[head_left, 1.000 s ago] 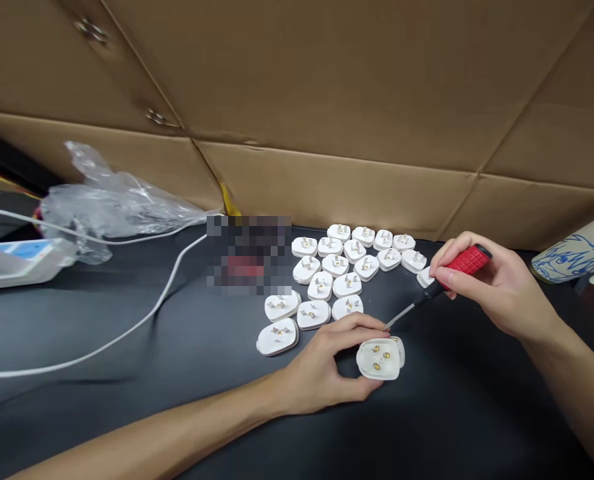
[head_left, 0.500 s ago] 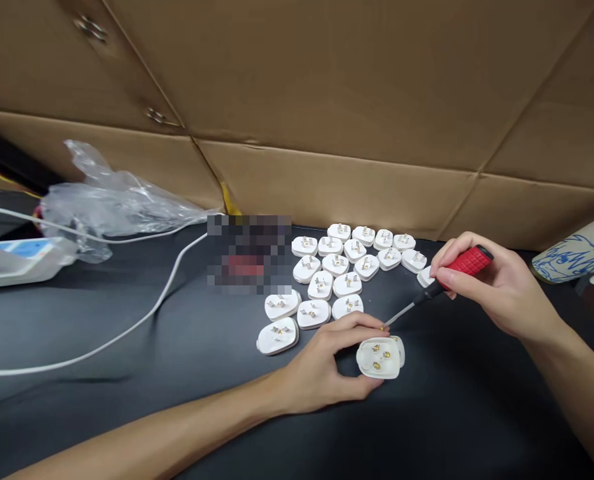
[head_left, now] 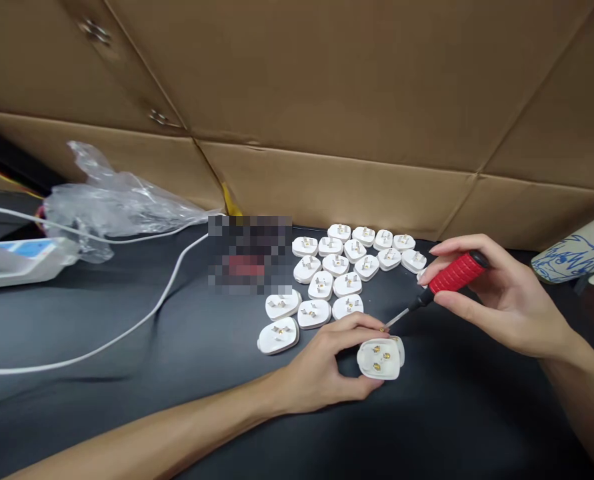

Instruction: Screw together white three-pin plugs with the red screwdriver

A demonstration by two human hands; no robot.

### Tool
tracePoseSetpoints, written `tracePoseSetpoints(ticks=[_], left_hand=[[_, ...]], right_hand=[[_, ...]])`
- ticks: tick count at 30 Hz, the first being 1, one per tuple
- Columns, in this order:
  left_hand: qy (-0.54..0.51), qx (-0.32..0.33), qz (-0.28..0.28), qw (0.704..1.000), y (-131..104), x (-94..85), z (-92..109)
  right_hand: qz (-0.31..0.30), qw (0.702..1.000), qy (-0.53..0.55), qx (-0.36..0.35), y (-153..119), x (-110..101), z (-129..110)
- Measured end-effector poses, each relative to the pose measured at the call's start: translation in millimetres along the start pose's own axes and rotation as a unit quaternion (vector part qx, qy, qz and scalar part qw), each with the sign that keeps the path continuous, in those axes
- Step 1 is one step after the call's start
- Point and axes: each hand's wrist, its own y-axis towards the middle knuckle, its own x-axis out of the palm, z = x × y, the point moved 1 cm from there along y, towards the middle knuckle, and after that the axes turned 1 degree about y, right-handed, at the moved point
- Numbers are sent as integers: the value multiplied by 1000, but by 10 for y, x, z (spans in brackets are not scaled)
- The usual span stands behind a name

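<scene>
My left hand (head_left: 327,363) grips a white plug (head_left: 381,367) between thumb and fingers, its open face turned up toward me with brass terminals inside. In my right hand (head_left: 507,300) is a screwdriver (head_left: 454,277) with a red handle and black collar, held between the thumb and fingertips. Its shaft slants down to the left, and the tip meets a small brass screw (head_left: 382,329) at the plug's far side, beside my left fingertips. Behind my hands stand several white plugs (head_left: 313,313), metal pins up.
A clear plastic bag (head_left: 121,200) and a white cable (head_left: 171,280) lie at the left, near a white-and-blue device (head_left: 21,257). Brown padded panels (head_left: 347,160) close off the back. At the far right is a cream cylinder with blue drawing (head_left: 577,250).
My right fingers have loosened and spread a little around the screwdriver handle, which has shifted slightly left and down. The left hand and its plug have barely moved.
</scene>
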Motion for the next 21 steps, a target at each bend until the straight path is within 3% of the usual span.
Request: tracePoseSetpoints(ticks=[3, 6, 13, 21], left_hand=[[3, -6, -1, 1000, -2, -3, -1], [-5, -6, 1, 1000, 0, -3, 0], [-23, 5, 7, 1000, 7, 3, -2], [-15, -6, -5, 1000, 10, 7, 0]], right_hand=[[-51, 999, -1, -4, -28, -18, -34], [-53, 998, -12, -5, -36, -28, -62], [20, 1000, -16, 8, -24, -28, -50], [157, 984, 84, 30, -42, -29, -124]])
